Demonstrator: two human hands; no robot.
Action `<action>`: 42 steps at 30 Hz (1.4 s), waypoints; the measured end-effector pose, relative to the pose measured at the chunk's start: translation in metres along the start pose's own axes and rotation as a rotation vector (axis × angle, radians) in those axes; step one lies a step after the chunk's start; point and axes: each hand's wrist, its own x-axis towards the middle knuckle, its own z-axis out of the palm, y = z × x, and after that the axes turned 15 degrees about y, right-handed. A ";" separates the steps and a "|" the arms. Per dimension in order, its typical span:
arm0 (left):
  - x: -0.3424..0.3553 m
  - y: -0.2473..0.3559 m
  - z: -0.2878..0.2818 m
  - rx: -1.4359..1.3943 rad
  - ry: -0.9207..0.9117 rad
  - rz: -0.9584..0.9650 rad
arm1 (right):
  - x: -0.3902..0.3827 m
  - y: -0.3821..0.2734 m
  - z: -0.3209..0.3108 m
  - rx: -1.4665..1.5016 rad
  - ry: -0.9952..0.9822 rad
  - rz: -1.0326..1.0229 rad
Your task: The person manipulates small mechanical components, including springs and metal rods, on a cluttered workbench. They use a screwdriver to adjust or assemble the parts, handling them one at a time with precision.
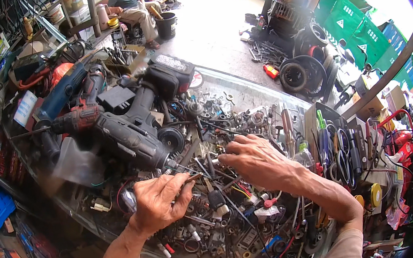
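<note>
Where the left hand (pixel 159 200) pinches, a sliver (pixel 196 175) protrudes.

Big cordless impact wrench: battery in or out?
In, it appears: the black battery pack meets the handle of the cordless impact wrench with no visible gap.

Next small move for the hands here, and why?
I'd probably bring the right hand in to steady the thin piece. The left hand appears to pinch it alone, with its tip sticking out, and the loose parts around would make a dropped piece hard to find. Whether the right fingers hold anything is hidden.
</note>
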 end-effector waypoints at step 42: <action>-0.005 -0.008 0.001 0.038 0.016 -0.038 | -0.003 -0.009 -0.007 -0.125 0.074 0.370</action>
